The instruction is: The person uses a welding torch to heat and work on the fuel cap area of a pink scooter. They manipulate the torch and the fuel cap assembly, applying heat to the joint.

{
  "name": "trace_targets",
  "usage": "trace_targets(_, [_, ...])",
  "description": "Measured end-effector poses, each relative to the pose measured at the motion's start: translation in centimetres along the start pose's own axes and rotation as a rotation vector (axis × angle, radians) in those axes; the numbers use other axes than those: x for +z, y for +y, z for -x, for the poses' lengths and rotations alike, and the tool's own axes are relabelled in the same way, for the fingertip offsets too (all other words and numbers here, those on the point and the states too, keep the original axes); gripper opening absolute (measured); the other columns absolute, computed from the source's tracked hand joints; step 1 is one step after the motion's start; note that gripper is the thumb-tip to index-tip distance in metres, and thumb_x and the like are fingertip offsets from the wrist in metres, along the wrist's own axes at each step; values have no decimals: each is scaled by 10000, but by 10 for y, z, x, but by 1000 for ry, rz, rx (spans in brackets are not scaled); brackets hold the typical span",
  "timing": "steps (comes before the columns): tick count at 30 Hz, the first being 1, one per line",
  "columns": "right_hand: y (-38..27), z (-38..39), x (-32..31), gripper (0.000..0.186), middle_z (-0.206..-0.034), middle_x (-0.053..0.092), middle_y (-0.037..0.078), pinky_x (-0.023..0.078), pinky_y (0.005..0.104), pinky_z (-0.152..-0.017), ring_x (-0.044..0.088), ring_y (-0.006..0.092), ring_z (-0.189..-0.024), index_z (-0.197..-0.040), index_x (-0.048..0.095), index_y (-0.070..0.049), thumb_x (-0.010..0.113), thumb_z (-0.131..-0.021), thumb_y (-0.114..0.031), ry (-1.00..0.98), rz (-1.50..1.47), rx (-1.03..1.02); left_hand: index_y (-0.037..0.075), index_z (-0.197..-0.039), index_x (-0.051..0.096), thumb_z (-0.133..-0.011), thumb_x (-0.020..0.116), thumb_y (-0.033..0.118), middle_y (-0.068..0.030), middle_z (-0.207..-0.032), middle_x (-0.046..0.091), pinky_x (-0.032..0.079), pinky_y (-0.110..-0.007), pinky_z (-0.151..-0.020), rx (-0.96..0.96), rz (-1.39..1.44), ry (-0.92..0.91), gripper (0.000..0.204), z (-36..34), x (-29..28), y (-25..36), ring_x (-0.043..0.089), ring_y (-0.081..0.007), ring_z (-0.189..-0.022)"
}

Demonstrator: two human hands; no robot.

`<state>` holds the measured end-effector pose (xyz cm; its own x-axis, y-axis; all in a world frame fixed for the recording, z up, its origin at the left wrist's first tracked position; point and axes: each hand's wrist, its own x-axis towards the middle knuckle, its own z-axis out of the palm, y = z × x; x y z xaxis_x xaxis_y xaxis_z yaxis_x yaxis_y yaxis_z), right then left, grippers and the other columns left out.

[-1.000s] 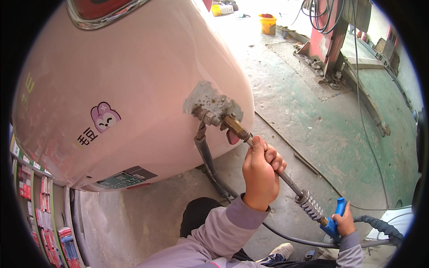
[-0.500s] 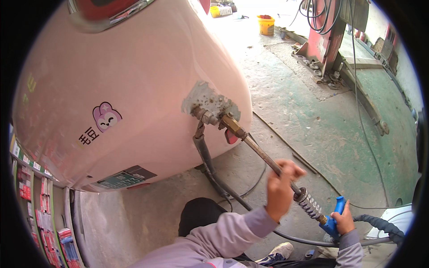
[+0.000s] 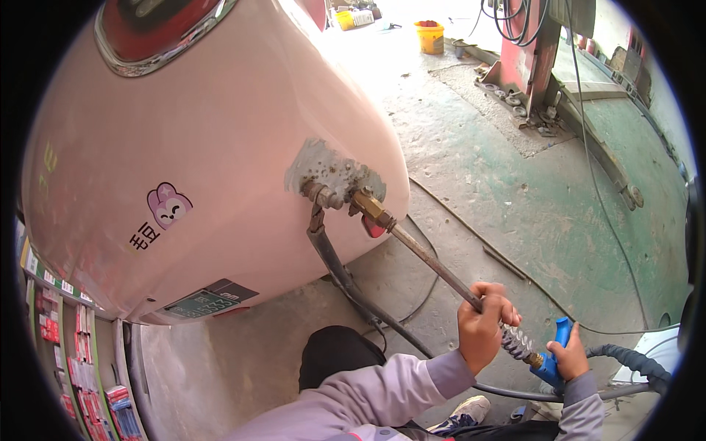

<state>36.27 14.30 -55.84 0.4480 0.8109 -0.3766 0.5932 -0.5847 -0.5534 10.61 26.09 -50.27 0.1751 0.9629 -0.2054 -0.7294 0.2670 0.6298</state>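
A slide-hammer dent puller (image 3: 434, 262) runs slantwise from a pink car's rear panel (image 3: 243, 125) down toward me. Its brass tip (image 3: 372, 208) meets a bared grey metal patch (image 3: 323, 163) dotted with small marks. Beside the tip, a metal clamp fitting (image 3: 322, 195) with a thick black cable (image 3: 346, 275) sits against the same patch. My left hand (image 3: 483, 327) is closed round the puller's rod, just above the coil spring (image 3: 518, 342). My right hand (image 3: 571, 358) grips the blue pistol handle (image 3: 548, 365) at the rod's near end.
A black-wrapped cable (image 3: 625, 359) leads off right from the handle. Shelves with red packages (image 3: 84, 360) stand at lower left. Further off are a yellow bucket (image 3: 429, 38) and a red lift post (image 3: 528, 70). Thin rods and cables (image 3: 471, 231) lie across the floor; my shoe (image 3: 465, 415) is below.
My left hand has slid down the rod toward the spring and the blue handle, and its fingers have closed round the rod. My right hand keeps its grip. The view has shifted slightly.
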Motion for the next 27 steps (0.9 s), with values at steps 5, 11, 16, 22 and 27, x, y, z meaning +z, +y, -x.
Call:
trace_targets(5, [2, 0, 0, 1087, -1213, 607, 354, 497, 375, -939, 646, 381, -1057, -1533, 117, 162, 719, -787, -350, 34, 9, -6, 55, -875, 521, -1080, 438, 257, -73, -679, 571, 516, -346, -737, -38, 11, 21, 300, 1, -12, -16, 586, -186, -683])
trace_targets(11, [1, -1, 1, 1034, -1498, 393, 360, 340, 369, -1142, 450, 388, -1381, -1548, 126, 138, 708, -873, -386, 221, -114, -38, 127, -832, 524, -1033, 500, 275, 7, -749, 489, 431, -296, -671, 316, 313, 201, 251, -35, -4, 76, 480, -140, -681])
trace_targets(16, [3, -4, 2, 983, -1589, 264, 321, 208, 377, -1213, 276, 375, -1495, -1563, 127, 105, 681, -917, -387, 415, -189, -98, 181, -715, 373, -1025, 540, 406, 47, -587, 264, 264, -292, -504, 121, 316, -18, 418, -53, -17, 104, 244, -101, -514])
trace_targets(22, [-4, -4, -8, 934, -1609, 231, 301, 175, 387, -1224, 228, 369, -1515, -1569, 133, 92, 661, -935, -347, 627, -189, -222, 195, -653, 318, -1041, 501, 455, 58, -529, 171, 216, -301, -460, 19, 480, -439, 502, -68, -30, 107, 166, -105, -462])
trace_targets(27, [-23, -2, -17, 1084, -1439, 449, 394, 372, 362, -1123, 469, 404, -1372, -1525, 146, 169, 725, -871, -472, 183, -39, -28, 197, -692, 320, -1043, 517, 397, 61, -562, 201, 220, -279, -470, 89, 248, 159, 449, -50, -3, 107, 192, -93, -482])
